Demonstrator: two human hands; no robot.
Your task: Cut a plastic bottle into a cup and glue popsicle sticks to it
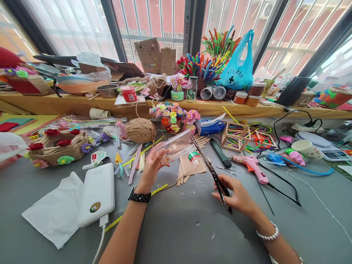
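Observation:
My left hand point(150, 167) grips a clear plastic bottle point(176, 146) held sideways above the grey table point(178, 227). Its green-labelled end point(194, 156) points toward my right hand. My right hand point(238, 196) is closed on black scissors point(210, 168), whose blades reach up to the bottle's side. Under the bottle lie several flat wooden sticks point(188, 168). Small clear scraps are scattered on the table near my hands.
A white power bank point(96, 194) on white paper lies left. A twine ball point(140, 130), woven basket with flowers point(56, 146), pink glue gun point(251, 167), stick cube point(235, 135), paper cup point(305, 147) and black cables surround the spot. A cluttered wooden shelf point(82, 102) runs behind.

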